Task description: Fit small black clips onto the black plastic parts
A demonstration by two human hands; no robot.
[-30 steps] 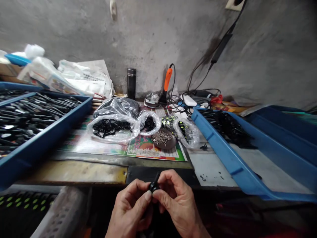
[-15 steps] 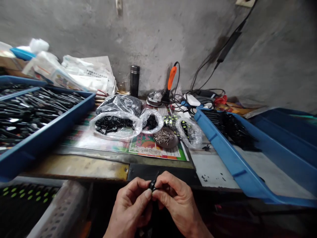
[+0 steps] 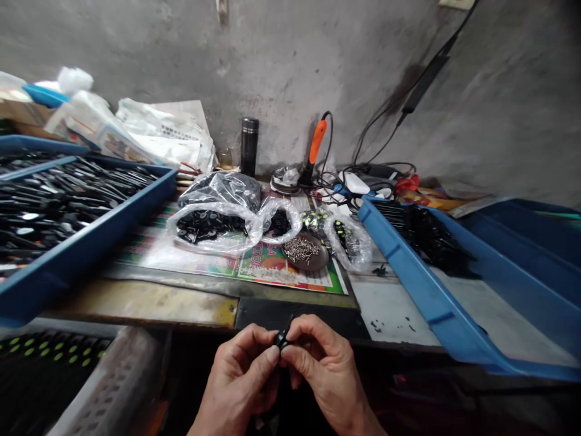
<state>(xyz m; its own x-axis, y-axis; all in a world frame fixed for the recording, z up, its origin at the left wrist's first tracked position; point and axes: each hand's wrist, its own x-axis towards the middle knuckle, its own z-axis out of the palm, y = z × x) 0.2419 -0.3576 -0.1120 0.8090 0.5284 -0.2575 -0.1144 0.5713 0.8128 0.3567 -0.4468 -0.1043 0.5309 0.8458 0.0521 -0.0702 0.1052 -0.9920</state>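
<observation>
— While the head camera looks down, what have we got?
— Left hand (image 3: 238,369) and right hand (image 3: 324,369), both curled closed, pinching a small black plastic part (image 3: 282,340) between their fingertips, held in front of the bench edge (image 3: 295,315)!
— What's close by?
— Straight ahead, a clear bag of black parts (image 3: 209,227) and a brown dish of screws (image 3: 305,253), between a left blue tray (image 3: 91,254) and a right blue tray (image 3: 408,272)!

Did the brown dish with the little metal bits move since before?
No, the brown dish sits in the same spot on the printed paper; only the camera view shifted.
</observation>
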